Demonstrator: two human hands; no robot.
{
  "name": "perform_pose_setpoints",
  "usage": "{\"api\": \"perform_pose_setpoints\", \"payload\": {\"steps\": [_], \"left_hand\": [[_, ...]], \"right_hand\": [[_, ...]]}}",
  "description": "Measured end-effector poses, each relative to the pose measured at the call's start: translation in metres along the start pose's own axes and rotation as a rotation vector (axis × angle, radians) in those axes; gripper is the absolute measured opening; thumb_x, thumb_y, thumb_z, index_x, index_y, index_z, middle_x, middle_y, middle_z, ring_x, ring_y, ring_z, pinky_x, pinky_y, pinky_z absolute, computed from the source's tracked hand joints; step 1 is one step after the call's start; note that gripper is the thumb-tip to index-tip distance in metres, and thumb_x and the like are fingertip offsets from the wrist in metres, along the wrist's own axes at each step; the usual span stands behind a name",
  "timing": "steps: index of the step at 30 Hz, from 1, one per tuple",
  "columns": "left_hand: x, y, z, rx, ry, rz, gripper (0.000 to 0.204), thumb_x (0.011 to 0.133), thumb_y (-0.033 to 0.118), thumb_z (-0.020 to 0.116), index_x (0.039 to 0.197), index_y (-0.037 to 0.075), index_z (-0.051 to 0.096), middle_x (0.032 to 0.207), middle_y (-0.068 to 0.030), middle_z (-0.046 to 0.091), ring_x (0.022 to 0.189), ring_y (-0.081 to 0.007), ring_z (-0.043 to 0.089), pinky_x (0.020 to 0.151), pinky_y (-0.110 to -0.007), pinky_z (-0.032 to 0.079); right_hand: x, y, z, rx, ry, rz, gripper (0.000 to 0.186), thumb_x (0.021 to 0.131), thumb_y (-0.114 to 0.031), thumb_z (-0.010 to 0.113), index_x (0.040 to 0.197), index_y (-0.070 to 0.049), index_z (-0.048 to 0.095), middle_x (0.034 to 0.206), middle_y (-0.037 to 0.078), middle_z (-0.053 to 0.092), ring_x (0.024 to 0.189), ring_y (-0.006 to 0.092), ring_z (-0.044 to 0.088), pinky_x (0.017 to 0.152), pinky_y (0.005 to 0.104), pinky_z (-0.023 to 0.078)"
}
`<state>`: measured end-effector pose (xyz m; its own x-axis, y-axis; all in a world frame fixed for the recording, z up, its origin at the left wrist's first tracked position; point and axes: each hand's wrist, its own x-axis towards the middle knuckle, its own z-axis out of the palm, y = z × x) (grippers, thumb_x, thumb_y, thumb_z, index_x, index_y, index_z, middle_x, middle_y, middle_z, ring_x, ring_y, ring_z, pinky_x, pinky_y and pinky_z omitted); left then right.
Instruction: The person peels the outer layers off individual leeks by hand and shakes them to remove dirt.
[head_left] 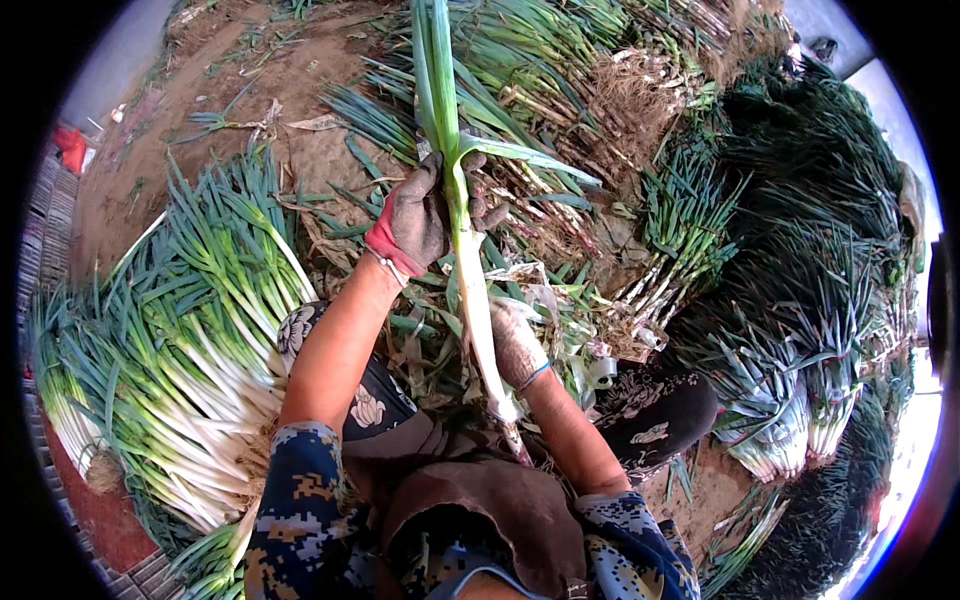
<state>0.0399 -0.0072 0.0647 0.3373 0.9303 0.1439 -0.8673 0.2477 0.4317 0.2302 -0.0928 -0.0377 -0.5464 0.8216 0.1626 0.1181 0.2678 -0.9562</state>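
A large green onion [474,275] stands almost upright before me, its green leaves up and its white shank and root end toward my lap. My left hand [413,218], in a soiled glove with a red cuff, is closed around the stalk where the leaves begin; its fingertips come round the far side. One leaf bends off to the right there. Lower down, my right hand [517,345], in a dirty pale glove, is against the right side of the white shank. Its fingers are mostly hidden behind the shank and blurred.
A heap of cleaned green onions [190,400] lies at my left. Untrimmed onions with soil-covered roots [640,95] are piled ahead. Tall dark green bundles [800,270] stand at the right. Stripped leaves [415,335] litter the ground between my knees.
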Motion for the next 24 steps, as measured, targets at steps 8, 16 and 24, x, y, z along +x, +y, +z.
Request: {"api": "perform_pose_setpoints", "payload": {"steps": [8,16,24], "left_hand": [[-0.004,0.001,0.005,0.047,0.119,0.003,0.041,0.1,0.036,0.035,0.12,0.006,0.053,0.089,-0.0061,0.063,0.078,-0.0208,0.063,0.103,-0.057,0.038],[-0.004,0.007,0.009,-0.034,-0.054,-0.018,0.041,0.1,0.039,0.038,0.116,0.007,0.055,0.087,-0.0069,0.063,0.079,-0.0237,0.064,0.105,-0.058,0.034],[-0.007,0.014,-0.009,-0.082,-0.003,0.075,0.046,0.1,0.039,0.034,0.119,0.003,0.056,0.088,-0.0096,0.065,0.079,-0.0244,0.065,0.102,-0.055,0.039]], "right_hand": [[0.06,-0.074,-0.016,0.409,0.028,0.29,0.03,0.093,-0.029,0.051,0.103,-0.002,0.055,0.081,0.005,0.06,0.066,0.0118,0.055,0.059,0.0265,0.047],[0.007,-0.03,0.01,0.917,-0.061,0.583,0.032,0.093,-0.026,0.052,0.113,-0.003,0.059,0.08,0.009,0.066,0.063,0.0186,0.064,0.051,0.0288,0.05],[-0.059,-0.007,-0.039,-0.872,-0.434,0.369,0.037,0.081,-0.029,0.063,0.111,-0.009,0.058,0.103,0.019,0.061,0.09,0.0354,0.062,0.076,0.0452,0.051]]}}
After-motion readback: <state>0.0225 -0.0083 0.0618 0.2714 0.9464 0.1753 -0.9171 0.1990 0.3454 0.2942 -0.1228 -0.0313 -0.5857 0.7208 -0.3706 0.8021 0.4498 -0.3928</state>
